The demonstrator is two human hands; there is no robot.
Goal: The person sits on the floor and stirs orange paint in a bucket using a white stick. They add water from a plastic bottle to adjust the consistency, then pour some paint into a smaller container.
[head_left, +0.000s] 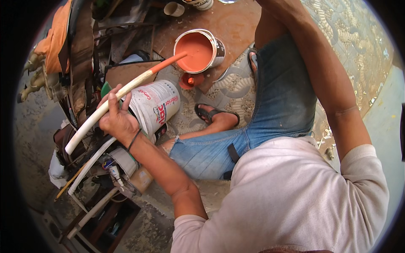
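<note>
My left hand (119, 118) holds a long pale stick (122, 92) between its fingers, palm partly turned up. The far end of the stick is coated orange and reaches into a paint bucket (213, 44). Orange paint (194, 52) fills much of that bucket. My right arm stretches forward over my raised knee, and my right hand (276, 6) is cut off by the top edge, with its fingers out of sight.
A large white plastic bucket (156, 105) lies tilted by my left forearm. Beside the paint bucket sits a small orange-stained piece (188, 81). A brown board (232, 21) lies underneath. Clutter with an orange cloth (57, 38) and several rods fills the left side.
</note>
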